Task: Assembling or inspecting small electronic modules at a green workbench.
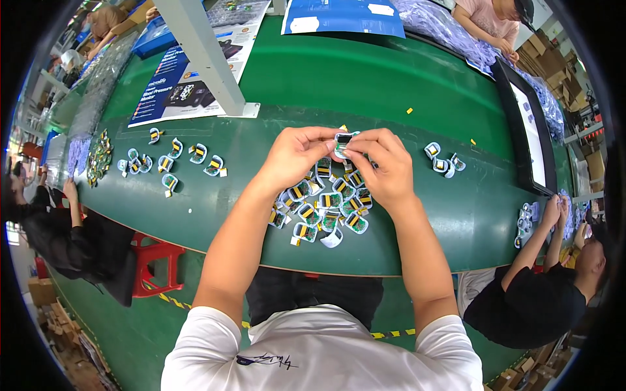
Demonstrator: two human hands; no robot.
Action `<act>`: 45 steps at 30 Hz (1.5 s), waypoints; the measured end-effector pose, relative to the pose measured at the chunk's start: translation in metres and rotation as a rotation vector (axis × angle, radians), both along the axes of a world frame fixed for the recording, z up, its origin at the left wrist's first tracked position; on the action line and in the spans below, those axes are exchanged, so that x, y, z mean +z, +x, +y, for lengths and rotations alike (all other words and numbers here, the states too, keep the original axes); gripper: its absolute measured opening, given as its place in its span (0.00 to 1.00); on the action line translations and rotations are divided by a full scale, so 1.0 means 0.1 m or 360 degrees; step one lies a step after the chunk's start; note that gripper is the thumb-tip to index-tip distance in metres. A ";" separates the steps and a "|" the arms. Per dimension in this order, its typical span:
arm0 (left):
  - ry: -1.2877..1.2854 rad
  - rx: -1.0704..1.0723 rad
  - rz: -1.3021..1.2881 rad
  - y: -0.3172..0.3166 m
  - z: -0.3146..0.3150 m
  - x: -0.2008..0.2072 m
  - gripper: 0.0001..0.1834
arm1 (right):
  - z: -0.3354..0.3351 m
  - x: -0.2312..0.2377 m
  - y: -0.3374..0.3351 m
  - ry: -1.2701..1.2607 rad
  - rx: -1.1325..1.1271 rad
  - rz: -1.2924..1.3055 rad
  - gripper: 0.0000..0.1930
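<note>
Between my two hands, above the green table (261, 215), is a small display module (343, 139) with a pale rim, a dark screen and a green circuit board. My left hand (295, 156) pinches its left side with thumb and fingertips. From the right, my right hand (386, 159) pinches the other side, its fingers partly covering the module. Under and in front of my hands lies a pile of similar modules (330, 201), pale-rimmed with green boards, black parts and yellow strips. The far part of this pile is hidden by my hands.
Loose modules (175, 148) lie to the left, a few more (448, 163) to the right. A grey metal post (202, 58) rises from the table by a printed sheet (189, 85). At right stands a black-framed light panel (529, 130). Co-workers sit on both sides.
</note>
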State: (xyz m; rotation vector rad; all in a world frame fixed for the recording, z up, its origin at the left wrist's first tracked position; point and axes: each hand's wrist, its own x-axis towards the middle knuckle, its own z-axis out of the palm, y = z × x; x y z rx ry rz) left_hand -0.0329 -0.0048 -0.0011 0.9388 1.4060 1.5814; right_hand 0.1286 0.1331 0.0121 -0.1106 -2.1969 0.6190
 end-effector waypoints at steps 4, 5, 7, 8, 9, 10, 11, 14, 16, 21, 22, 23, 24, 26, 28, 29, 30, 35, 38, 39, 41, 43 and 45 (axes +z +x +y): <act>-0.0015 -0.0011 0.0005 0.01 0.00 0.00 0.16 | -0.01 0.00 0.01 0.0101 -0.0086 -0.0060 0.07; -0.0036 -0.0016 0.0026 0.01 0.00 0.01 0.16 | -0.01 0.00 0.01 0.0127 -0.0099 -0.0053 0.07; -0.0046 0.0001 0.0035 0.02 0.00 0.01 0.16 | -0.01 -0.01 0.01 0.0154 -0.0113 -0.0047 0.07; -0.0056 0.0018 0.0044 0.02 0.01 0.01 0.16 | 0.00 -0.03 0.00 0.0095 -0.0100 0.0003 0.07; -0.0055 0.0017 0.0043 0.03 0.01 0.01 0.16 | 0.01 -0.04 -0.01 0.0036 -0.0087 0.0053 0.07; -0.0051 0.0019 0.0039 0.02 0.01 0.00 0.16 | 0.01 -0.04 0.00 0.0035 -0.0085 0.0053 0.07; -0.0046 0.0020 0.0035 0.02 0.01 0.00 0.16 | 0.01 -0.02 0.00 0.0083 -0.0096 0.0006 0.07; -0.0067 0.0008 0.0046 0.02 0.00 0.01 0.16 | 0.00 0.01 0.00 0.0133 -0.0114 -0.0040 0.07; -0.0057 -0.0015 0.0012 0.03 0.01 -0.01 0.16 | -0.02 0.02 0.00 0.0135 -0.0120 -0.0038 0.07; -0.0109 -0.0044 0.0007 0.05 0.00 0.01 0.15 | -0.01 0.01 0.01 0.0185 -0.0196 -0.0030 0.07; -0.0094 -0.0044 -0.0034 0.05 0.01 0.00 0.16 | 0.00 -0.01 0.00 0.0184 -0.0198 -0.0030 0.07; -0.0078 -0.0043 -0.0076 0.06 0.01 0.00 0.16 | 0.01 -0.02 0.00 0.0188 -0.0207 -0.0027 0.07; -0.0078 -0.0046 -0.0074 0.07 0.01 0.02 0.16 | 0.01 -0.03 0.00 0.0191 -0.0216 -0.0025 0.08; -0.0098 -0.0023 -0.0019 0.07 -0.01 0.06 0.16 | 0.00 -0.03 0.00 0.0160 -0.0216 -0.0033 0.07; -0.0079 -0.0011 -0.0033 0.07 -0.01 0.07 0.16 | 0.00 -0.03 0.00 0.0131 -0.0216 -0.0041 0.07; -0.0058 0.0004 -0.0047 0.06 -0.01 0.07 0.16 | 0.01 -0.04 0.00 0.0057 -0.0209 -0.0012 0.06; -0.0057 0.0003 -0.0047 0.06 -0.01 0.06 0.16 | 0.02 -0.05 -0.01 -0.0016 -0.0201 0.0017 0.05; 0.0081 0.0056 -0.0040 0.03 0.00 0.04 0.17 | 0.02 -0.01 0.02 -0.0066 -0.0147 0.0025 0.06; 0.0093 0.0064 -0.0026 0.02 -0.01 0.04 0.17 | -0.01 -0.01 0.01 -0.0036 -0.0105 0.0019 0.08; 0.0095 0.0067 -0.0026 0.02 -0.01 0.05 0.17 | -0.03 -0.01 0.00 -0.0021 -0.0095 0.0009 0.08; 0.0085 0.0103 -0.0019 0.03 -0.02 0.07 0.17 | -0.04 -0.01 -0.01 -0.0008 -0.0111 0.0005 0.09; 0.0092 0.0115 -0.0008 0.02 -0.01 0.04 0.16 | -0.05 -0.02 -0.01 0.0007 -0.0127 0.0002 0.09; 0.0100 0.0127 0.0003 0.03 0.00 0.02 0.16 | -0.05 -0.02 -0.01 0.0065 -0.0125 -0.0028 0.10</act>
